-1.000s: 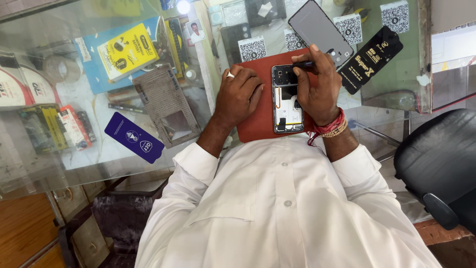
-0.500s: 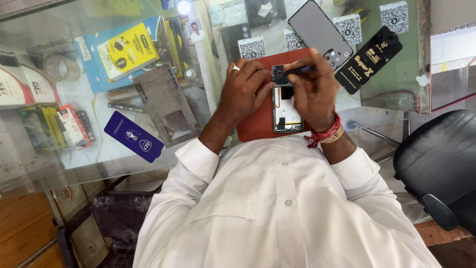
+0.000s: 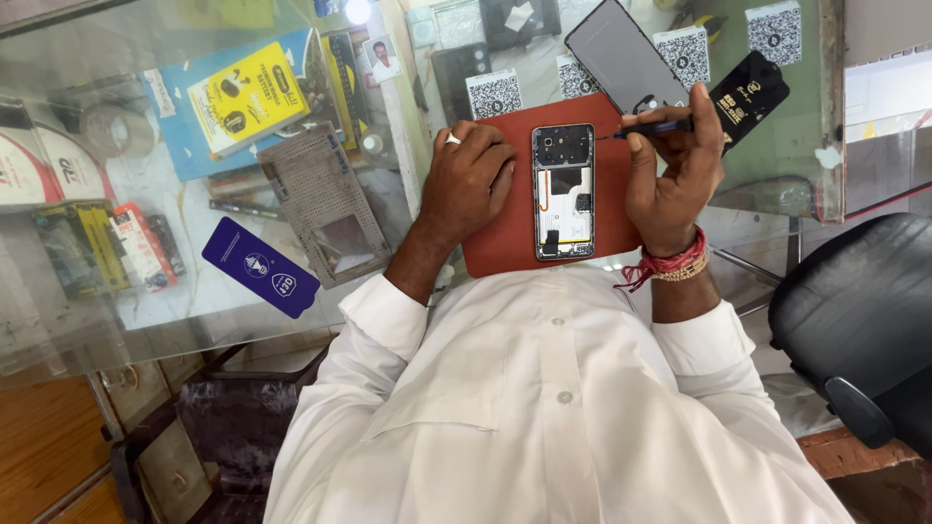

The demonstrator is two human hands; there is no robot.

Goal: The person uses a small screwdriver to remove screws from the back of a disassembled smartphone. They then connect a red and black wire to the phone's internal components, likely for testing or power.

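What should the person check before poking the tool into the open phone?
1. Opened phone lies flat on the red mat: ok.
2. Left hand rests beside the phone, steadying it: ok.
3. Right hand grips the thin screwdriver: ok.
4. Tool tip points at the phone's top corner, touching or not: cannot tell.
5. Removed grey back panel lies off the mat, out of the way: ok.
6. Loose screws on the mat: cannot tell.

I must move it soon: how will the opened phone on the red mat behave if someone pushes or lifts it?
The opened phone lies flat on the red mat, so it would probably slide rather than roll or tip. Its back is off and its inner parts are bare, so they seem fragile. It looks thin and stiff, probably light.
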